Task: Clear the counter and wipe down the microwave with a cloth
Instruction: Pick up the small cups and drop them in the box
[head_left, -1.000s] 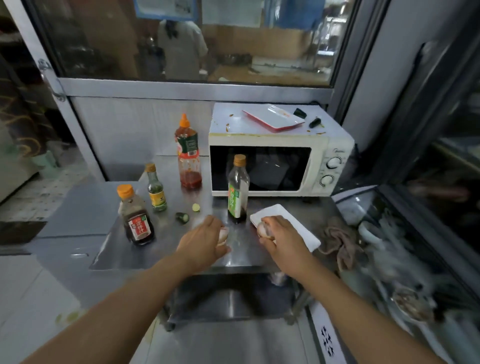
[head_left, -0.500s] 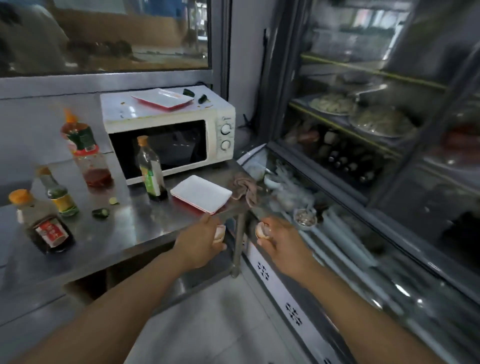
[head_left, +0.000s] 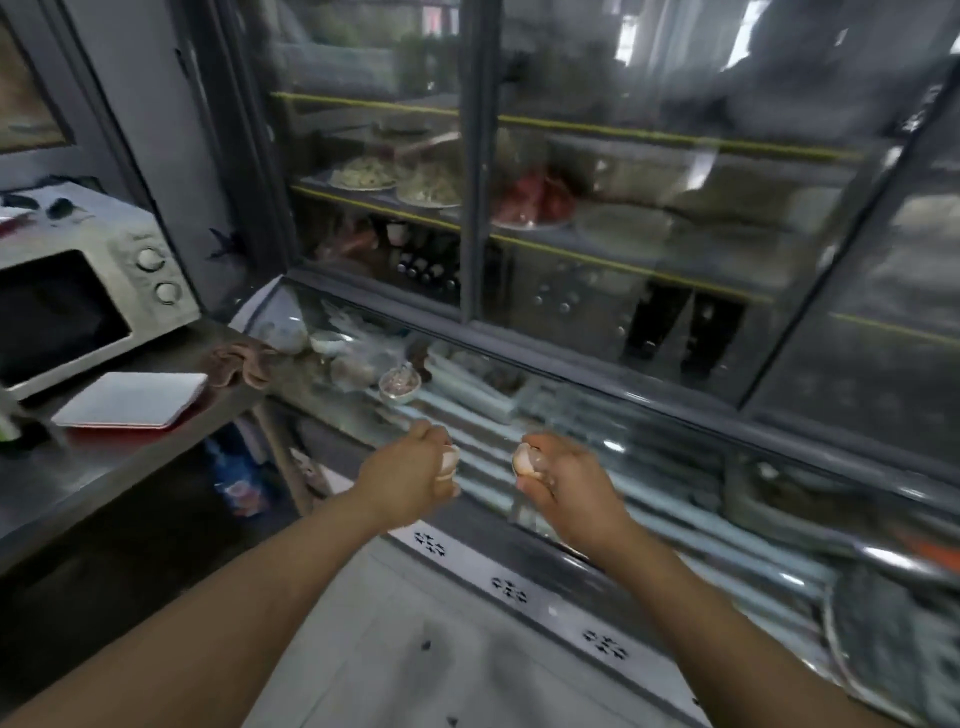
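My left hand (head_left: 410, 475) grasps a pale eggshell piece (head_left: 449, 460), my fingers curled round it, and my right hand (head_left: 563, 480) grasps a second shell piece (head_left: 523, 461) the same way. Both hands are out in the air over the floor, in front of the glass display case (head_left: 571, 234), well clear of the worktop (head_left: 62, 467) at my left.

Inside the case, plates on the upper shelf carry heaped food: two pale heaps (head_left: 363, 174) and a red one (head_left: 535, 200); what each is I cannot tell through the blur. Lower down a small bowl (head_left: 399, 383) holds something pinkish.

The microwave (head_left: 78, 291) stands at the back of the worktop with its long axis running left to right, its dark door and two knobs towards me. A white plate (head_left: 132, 399) lies flat on the worktop just in front of it, holding nothing. The brown cloth (head_left: 240, 362) lies crumpled at the worktop's right edge, beside the plate.
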